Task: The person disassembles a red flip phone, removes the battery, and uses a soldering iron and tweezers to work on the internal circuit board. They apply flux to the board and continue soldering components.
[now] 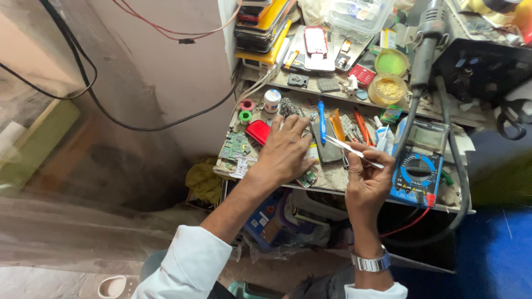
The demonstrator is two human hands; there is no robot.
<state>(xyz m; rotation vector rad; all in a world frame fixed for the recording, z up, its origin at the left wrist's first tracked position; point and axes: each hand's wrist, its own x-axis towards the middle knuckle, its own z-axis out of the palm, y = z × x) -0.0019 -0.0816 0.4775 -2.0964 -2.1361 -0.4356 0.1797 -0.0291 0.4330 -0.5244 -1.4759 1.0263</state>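
Note:
My left hand [285,152] lies flat, fingers spread, on the cluttered workbench [332,180]. It presses on something I cannot make out, beside a red phone [257,132] and a green circuit board [235,145]. My right hand [370,178] pinches metal tweezers [349,149], whose tips point left toward the left hand's fingers and a grey phone part [327,145]. A metal watch [370,262] sits on my right wrist.
A blue multimeter [417,176] with a red lead lies right of my right hand. Screwdrivers, a blue tool [322,113], solder spools [246,111] and small tubs [388,88] crowd the bench's back. Stacked phones [263,25] and a soldering station [482,61] stand behind. Cables hang on the wall at left.

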